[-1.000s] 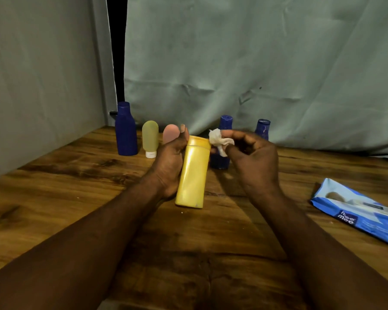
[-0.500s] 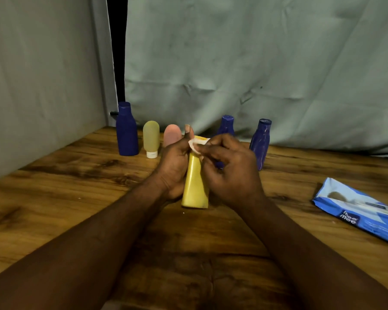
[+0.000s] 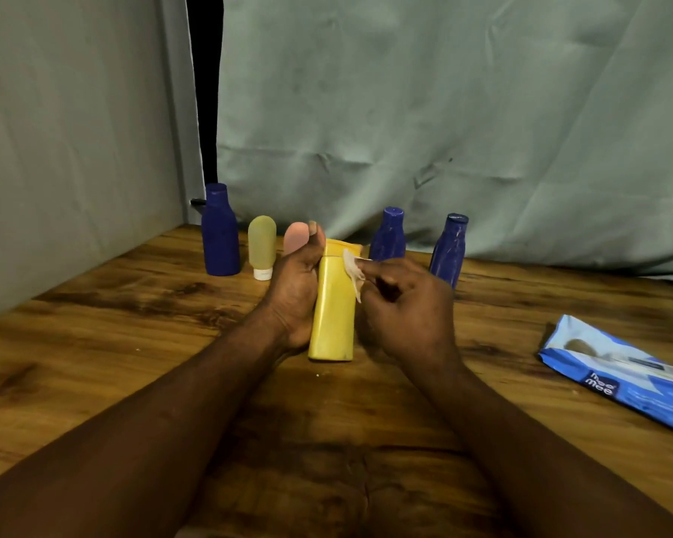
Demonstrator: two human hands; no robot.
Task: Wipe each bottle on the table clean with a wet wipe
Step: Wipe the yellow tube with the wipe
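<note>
A yellow bottle (image 3: 333,312) is held upright above the wooden table (image 3: 133,343), gripped by my left hand (image 3: 294,293) along its left side. My right hand (image 3: 405,308) pinches a small crumpled white wet wipe (image 3: 352,269) against the bottle's upper right side, just below the cap. Behind stand a tall blue bottle (image 3: 220,231), a yellow-green tube (image 3: 262,246), a pink tube (image 3: 295,236) partly hidden by my left thumb, and two more blue bottles (image 3: 388,236) (image 3: 448,250).
A blue pack of wet wipes (image 3: 618,372) lies on the table at the right. Grey cloth (image 3: 405,110) hangs behind the table and along the left side, with a dark gap near the back left corner.
My right hand brought the wipe from beside the cap onto the bottle, over its top, and now down to its upper right side. The left hand kept its hold.
</note>
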